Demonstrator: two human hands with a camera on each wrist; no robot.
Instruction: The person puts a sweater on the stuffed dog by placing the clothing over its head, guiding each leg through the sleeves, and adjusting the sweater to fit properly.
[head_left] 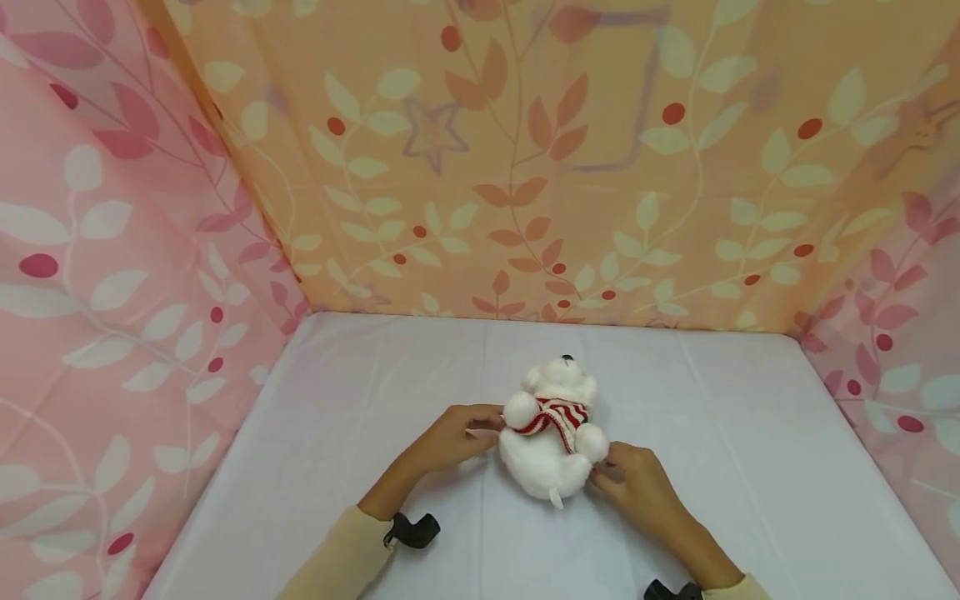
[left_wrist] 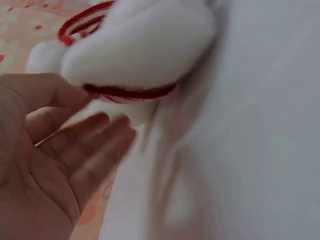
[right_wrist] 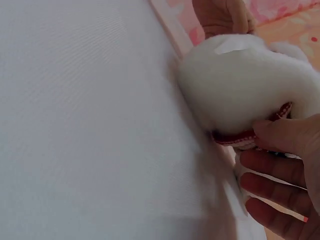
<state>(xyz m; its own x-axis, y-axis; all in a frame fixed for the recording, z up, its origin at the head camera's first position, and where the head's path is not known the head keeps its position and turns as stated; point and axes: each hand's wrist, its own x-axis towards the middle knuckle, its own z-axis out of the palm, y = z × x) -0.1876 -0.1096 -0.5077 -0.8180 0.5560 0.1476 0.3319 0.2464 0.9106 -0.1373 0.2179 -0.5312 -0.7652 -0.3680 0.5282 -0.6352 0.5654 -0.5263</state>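
A white plush bear (head_left: 543, 467) with a black nose lies on the white table, its head pointing toward the back wall. Round its neck and chest runs a red-and-white striped knit scarf (head_left: 558, 414). My left hand (head_left: 461, 436) pinches the bear's left-side edge between thumb and index finger, by a red trim (left_wrist: 130, 93); its other fingers stay extended. On the opposite side, my right hand (head_left: 637, 483) pinches the bear by its red trim (right_wrist: 235, 137) with thumb and forefinger, remaining fingers spread below. A small white tag (right_wrist: 232, 45) sticks out of the bear's bottom.
The white-covered table (head_left: 360, 375) reaches back to an orange leaf-patterned curtain (head_left: 465, 250). Pink curtains of similar pattern (head_left: 135, 333) stand along both sides. A black camera mount (head_left: 416, 531) is strapped on each wrist, over cream sleeves (head_left: 337, 558).
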